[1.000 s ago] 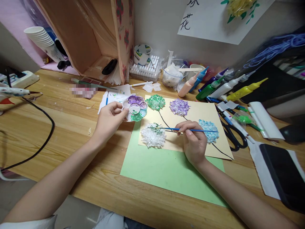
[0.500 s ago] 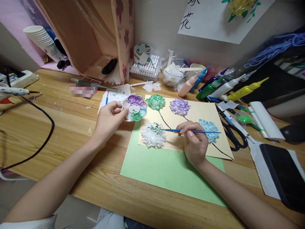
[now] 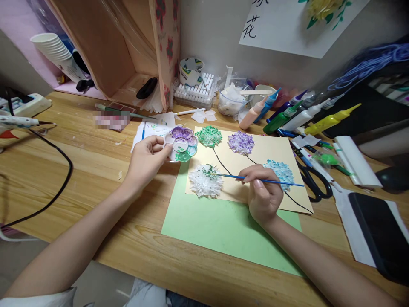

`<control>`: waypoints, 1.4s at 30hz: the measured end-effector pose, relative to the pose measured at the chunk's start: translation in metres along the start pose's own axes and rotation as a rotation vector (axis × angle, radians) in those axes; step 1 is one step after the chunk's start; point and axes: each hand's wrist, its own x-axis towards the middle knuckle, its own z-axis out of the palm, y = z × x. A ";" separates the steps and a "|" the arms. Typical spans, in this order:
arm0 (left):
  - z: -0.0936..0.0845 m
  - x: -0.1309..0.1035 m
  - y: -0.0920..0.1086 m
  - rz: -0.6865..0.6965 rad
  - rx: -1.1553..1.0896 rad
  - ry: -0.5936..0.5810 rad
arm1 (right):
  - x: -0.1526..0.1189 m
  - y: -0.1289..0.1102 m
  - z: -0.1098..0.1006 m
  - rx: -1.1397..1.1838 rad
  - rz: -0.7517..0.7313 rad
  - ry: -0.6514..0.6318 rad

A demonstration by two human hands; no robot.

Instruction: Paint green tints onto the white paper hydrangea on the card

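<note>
Head cam shows ruffled white flower (image 3: 205,183) grn-streaked nr top, fingers of R hand (image 3: 264,196) clamped on blue brush (image 3: 231,176), those of L hand (image 3: 145,160) on smeared palette (image 3: 180,146).

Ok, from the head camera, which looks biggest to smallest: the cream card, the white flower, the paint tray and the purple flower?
1. Cream card
2. White flower and paint tray: too alike to rank, and the tray may be nearer the camera
3. Purple flower
</note>
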 end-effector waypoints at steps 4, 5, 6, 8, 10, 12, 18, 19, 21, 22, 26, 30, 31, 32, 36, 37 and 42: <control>0.000 0.000 0.000 0.010 0.002 -0.001 | 0.001 0.001 0.000 -0.042 0.006 -0.019; 0.000 0.000 0.000 0.014 0.002 -0.003 | 0.001 0.001 0.000 -0.057 0.010 -0.008; 0.000 0.000 0.000 0.016 0.001 -0.005 | 0.000 0.001 0.000 -0.068 0.010 0.013; 0.000 0.000 0.000 0.015 0.002 -0.004 | 0.000 0.001 0.000 -0.076 -0.003 0.050; 0.000 0.000 0.000 0.013 0.008 -0.002 | 0.000 0.001 0.000 -0.079 -0.028 0.042; 0.000 0.000 0.000 0.011 0.008 0.001 | 0.000 -0.001 0.000 -0.104 -0.063 -0.013; 0.000 0.000 0.000 0.011 0.017 -0.001 | 0.000 -0.003 0.000 -0.121 -0.100 0.011; 0.000 0.000 0.000 0.010 0.016 -0.001 | 0.000 -0.003 0.000 -0.098 -0.103 0.013; 0.000 0.000 0.001 0.008 0.012 -0.001 | 0.000 -0.003 0.000 -0.082 -0.097 -0.031; 0.000 0.000 0.001 0.006 0.011 -0.002 | 0.000 -0.003 0.000 -0.090 -0.090 -0.063; 0.000 0.000 0.000 0.014 0.011 -0.008 | -0.001 -0.004 0.000 -0.132 -0.072 -0.087; -0.001 0.000 -0.001 0.019 0.012 -0.006 | -0.001 -0.003 0.000 -0.103 -0.070 -0.039; -0.001 0.000 -0.001 0.019 0.014 -0.002 | -0.001 -0.003 0.000 -0.113 -0.066 -0.059; 0.000 0.000 -0.002 0.017 0.016 0.000 | -0.001 -0.003 0.000 -0.129 -0.062 -0.082; 0.000 0.001 -0.002 0.011 0.016 -0.008 | -0.001 -0.002 -0.001 -0.137 -0.042 -0.033; 0.000 0.001 -0.002 0.008 0.014 -0.013 | -0.001 -0.002 -0.001 -0.117 -0.035 -0.002; 0.002 0.000 -0.001 -0.001 -0.019 -0.025 | -0.004 -0.003 -0.001 -0.066 -0.054 -0.073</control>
